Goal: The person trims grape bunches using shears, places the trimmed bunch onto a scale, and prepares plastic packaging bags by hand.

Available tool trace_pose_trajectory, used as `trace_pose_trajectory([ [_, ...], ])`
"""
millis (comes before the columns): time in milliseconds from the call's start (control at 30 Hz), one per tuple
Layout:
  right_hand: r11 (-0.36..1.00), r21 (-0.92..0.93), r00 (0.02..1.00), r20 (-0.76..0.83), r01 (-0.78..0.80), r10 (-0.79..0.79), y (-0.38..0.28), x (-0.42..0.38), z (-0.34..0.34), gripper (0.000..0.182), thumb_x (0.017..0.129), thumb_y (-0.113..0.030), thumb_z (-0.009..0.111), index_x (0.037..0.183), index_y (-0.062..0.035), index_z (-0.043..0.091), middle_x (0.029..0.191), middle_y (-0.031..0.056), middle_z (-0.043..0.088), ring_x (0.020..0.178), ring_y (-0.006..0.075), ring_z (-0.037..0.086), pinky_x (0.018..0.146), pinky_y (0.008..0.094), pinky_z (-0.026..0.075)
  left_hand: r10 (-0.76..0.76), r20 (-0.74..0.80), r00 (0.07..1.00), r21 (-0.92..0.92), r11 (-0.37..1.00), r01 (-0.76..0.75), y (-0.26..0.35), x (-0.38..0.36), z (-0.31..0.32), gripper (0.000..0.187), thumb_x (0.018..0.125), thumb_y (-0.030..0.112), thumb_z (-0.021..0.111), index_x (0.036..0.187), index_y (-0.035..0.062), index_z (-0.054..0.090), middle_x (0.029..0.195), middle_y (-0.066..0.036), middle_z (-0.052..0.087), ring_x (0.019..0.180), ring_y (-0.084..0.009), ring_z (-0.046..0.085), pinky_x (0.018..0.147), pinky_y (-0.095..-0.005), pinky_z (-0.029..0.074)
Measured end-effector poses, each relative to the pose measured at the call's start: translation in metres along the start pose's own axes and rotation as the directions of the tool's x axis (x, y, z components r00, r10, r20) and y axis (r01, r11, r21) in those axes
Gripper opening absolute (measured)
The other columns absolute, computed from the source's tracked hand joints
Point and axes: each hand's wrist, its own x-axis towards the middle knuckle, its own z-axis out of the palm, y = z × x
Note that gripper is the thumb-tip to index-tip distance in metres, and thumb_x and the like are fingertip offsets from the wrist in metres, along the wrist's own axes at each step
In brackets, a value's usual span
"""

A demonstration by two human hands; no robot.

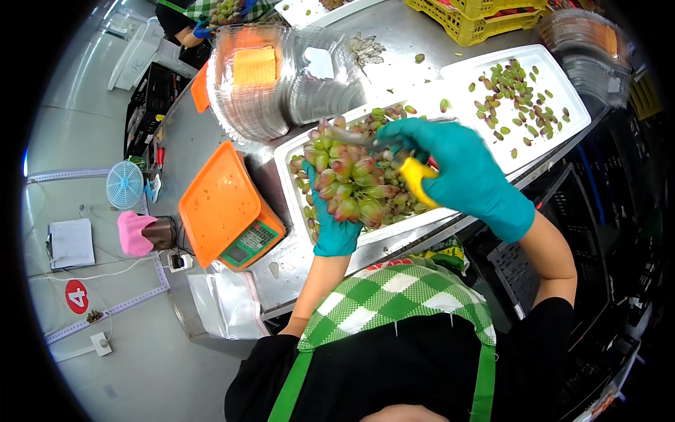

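Observation:
My left hand [335,231], in a teal glove, holds up a bunch of green and reddish grapes [351,181] from beneath, its fingers partly hidden by the fruit. My right hand [467,165], gloved alike, is closed around the yellow handles of a pair of scissors [416,180]. Their dark blades, a little blurred, reach left across the top of the bunch. Whether they touch a stem I cannot make out. Below the bunch is a white tray [283,156] with more grapes lying in it.
A second white tray [573,91] with loose grapes stands at the right. Left of my hands is an orange scale [219,204]. Stacked clear plastic containers [242,105] stand behind it. Yellow crates [464,28] are at the back; another person's gloved hand [204,32] shows top left.

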Motion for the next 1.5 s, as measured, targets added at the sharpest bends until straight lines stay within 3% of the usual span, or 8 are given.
trace_pose_trajectory([
  [33, 0.971, -0.232, 0.997, -0.023, 0.062, -0.069, 0.000, -0.001, -0.006, 0.040, 0.066, -0.014, 0.064, 0.105, -0.0104, 0.053, 0.074, 0.0078, 0.056, 0.066, 0.0250, 0.056, 0.059, 0.0323, 0.046, 0.013, 0.164, 0.986, 0.281, 0.958, -0.060, 0.004, -0.004, 0.001, 0.043, 0.092, 0.031, 0.026, 0.130, 0.0115, 0.023, 0.129, -0.008, 0.034, 0.110, -0.0213, 0.043, 0.090, -0.0375, 0.041],
  [67, 0.884, -0.453, 0.989, -0.030, 0.115, -0.144, -0.001, -0.002, -0.011, 0.045, 0.063, -0.013, 0.066, 0.106, -0.0116, 0.053, 0.074, 0.0064, 0.055, 0.067, 0.0239, 0.055, 0.062, 0.0317, 0.045, 0.024, 0.066, 0.998, 0.465, 0.884, -0.052, 0.009, -0.007, 0.003, 0.044, 0.092, 0.034, 0.024, 0.131, 0.0133, 0.022, 0.129, -0.007, 0.035, 0.110, -0.0203, 0.043, 0.089, -0.0371, 0.041],
  [233, 0.464, -0.848, 0.964, 0.191, 0.257, -0.185, -0.009, -0.016, -0.008, 0.041, 0.067, -0.012, 0.058, 0.109, -0.0103, 0.053, 0.071, 0.0043, 0.050, 0.068, 0.0188, 0.051, 0.066, 0.0310, 0.043, -0.004, 0.030, 1.000, 0.226, 0.974, -0.003, 0.013, -0.004, -0.008, 0.048, 0.091, 0.043, 0.024, 0.129, 0.0137, 0.028, 0.123, -0.006, 0.041, 0.103, -0.0204, 0.049, 0.086, -0.0374, 0.044],
  [600, 0.108, -0.932, 0.921, 0.317, 0.347, -0.226, -0.020, -0.011, 0.013, 0.049, 0.072, -0.009, 0.049, 0.120, 0.0012, 0.042, 0.073, 0.0053, 0.045, 0.068, 0.0186, 0.047, 0.063, 0.0317, 0.041, -0.073, -0.019, 0.997, 0.029, 0.997, 0.073, 0.011, -0.007, -0.016, 0.050, 0.089, 0.046, 0.027, 0.127, 0.0134, 0.032, 0.122, -0.008, 0.042, 0.106, -0.0237, 0.048, 0.088, -0.0421, 0.042],
  [800, 0.234, -0.902, 0.928, 0.327, 0.362, -0.176, -0.026, -0.010, 0.017, 0.048, 0.073, -0.008, 0.047, 0.119, 0.0058, 0.042, 0.069, 0.0052, 0.043, 0.067, 0.0196, 0.047, 0.059, 0.0327, 0.041, -0.066, 0.005, 0.998, 0.038, 0.997, 0.065, 0.008, -0.006, -0.012, 0.049, 0.090, 0.042, 0.028, 0.128, 0.0127, 0.030, 0.127, -0.009, 0.037, 0.112, -0.0239, 0.043, 0.092, -0.0404, 0.038],
  [1033, 0.137, -0.915, 0.915, 0.350, 0.380, -0.201, -0.018, -0.013, 0.023, 0.048, 0.072, -0.007, 0.048, 0.117, 0.0075, 0.043, 0.065, 0.0059, 0.043, 0.058, 0.0182, 0.046, 0.049, 0.0310, 0.038, 0.013, 0.012, 1.000, 0.212, 0.977, -0.015, 0.001, -0.004, -0.025, 0.043, 0.092, 0.030, 0.030, 0.131, 0.0127, 0.024, 0.130, -0.008, 0.035, 0.117, -0.0226, 0.038, 0.095, -0.0378, 0.037],
  [1233, 0.221, -0.882, 0.905, 0.380, 0.417, -0.192, -0.020, -0.008, 0.021, 0.045, 0.071, -0.008, 0.050, 0.113, 0.0080, 0.047, 0.062, 0.0057, 0.044, 0.055, 0.0172, 0.047, 0.046, 0.0303, 0.038, -0.093, -0.089, 0.992, 0.059, 0.993, 0.099, 0.005, -0.007, -0.025, 0.042, 0.092, 0.027, 0.030, 0.131, 0.0125, 0.023, 0.130, -0.008, 0.034, 0.115, -0.0222, 0.039, 0.095, -0.0371, 0.036],
  [1500, 0.331, -0.829, 0.892, 0.425, 0.452, -0.154, -0.011, -0.004, 0.014, 0.043, 0.071, -0.009, 0.050, 0.110, 0.0082, 0.048, 0.061, 0.0049, 0.047, 0.053, 0.0158, 0.049, 0.046, 0.0289, 0.040, -0.022, 0.073, 0.997, 0.139, 0.990, 0.011, 0.007, -0.006, -0.012, 0.044, 0.092, 0.034, 0.028, 0.130, 0.0126, 0.026, 0.127, -0.008, 0.038, 0.111, -0.0219, 0.043, 0.094, -0.0383, 0.037],
])
